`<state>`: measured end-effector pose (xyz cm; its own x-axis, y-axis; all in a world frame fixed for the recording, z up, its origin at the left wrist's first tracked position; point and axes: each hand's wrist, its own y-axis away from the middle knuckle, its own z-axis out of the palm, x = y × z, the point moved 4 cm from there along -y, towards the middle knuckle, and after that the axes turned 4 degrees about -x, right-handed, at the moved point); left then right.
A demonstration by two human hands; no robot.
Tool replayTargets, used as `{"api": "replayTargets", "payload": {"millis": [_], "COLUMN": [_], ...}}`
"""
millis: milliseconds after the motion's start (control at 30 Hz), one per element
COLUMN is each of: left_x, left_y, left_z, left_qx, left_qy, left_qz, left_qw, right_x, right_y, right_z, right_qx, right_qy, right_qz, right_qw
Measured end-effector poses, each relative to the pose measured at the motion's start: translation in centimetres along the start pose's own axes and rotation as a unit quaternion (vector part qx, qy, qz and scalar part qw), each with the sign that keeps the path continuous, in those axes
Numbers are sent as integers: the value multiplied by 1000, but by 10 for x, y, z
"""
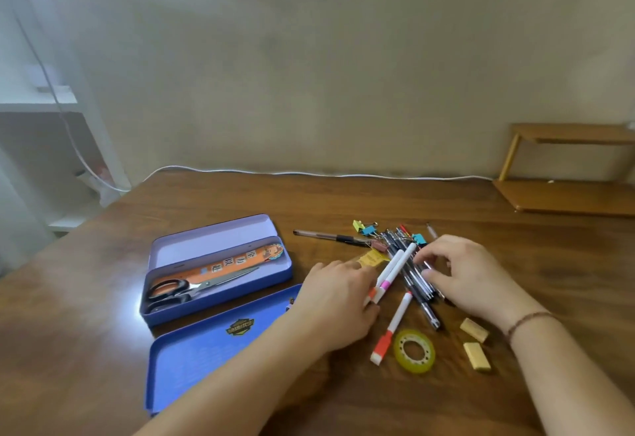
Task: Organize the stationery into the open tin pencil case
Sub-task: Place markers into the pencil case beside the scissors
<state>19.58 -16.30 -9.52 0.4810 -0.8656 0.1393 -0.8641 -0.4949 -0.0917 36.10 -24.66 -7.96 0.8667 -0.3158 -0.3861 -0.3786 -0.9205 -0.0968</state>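
Tin pencil case (pixel 220 301): open on the bench (pixel 103 298); scissors (pixel 178 293) lie inside.
Left hand (pixel 338 301): two white markers (pixel 391 272) are gripped.
Right hand (pixel 470 274): fingers curled, apparently pinching the pen pile (pixel 409 277).
Tape roll (pixel 414 351): near the erasers (pixel 476 343).

I am wearing a thin brown bead bracelet (pixel 529 321) around my right wrist. My two arms are showing bare, with no sleeves, and my fingers are wearing no rings.
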Motion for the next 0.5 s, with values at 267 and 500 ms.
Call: {"api": "replayTargets", "payload": {"millis": [267, 500], "left_x": [-10, -49], "left_y": [5, 45], "left_z": [-10, -32], "left_qx": [-1, 33], "left_qy": [70, 205], "left_qz": [16, 46], "left_qw": [997, 977], "right_x": [-17, -27], "right_y": [0, 1], "right_z": [19, 15], "right_qx": [-145, -60], "right_qy": [10, -26], "right_qz": [-98, -157], "right_qw": [984, 985]}}
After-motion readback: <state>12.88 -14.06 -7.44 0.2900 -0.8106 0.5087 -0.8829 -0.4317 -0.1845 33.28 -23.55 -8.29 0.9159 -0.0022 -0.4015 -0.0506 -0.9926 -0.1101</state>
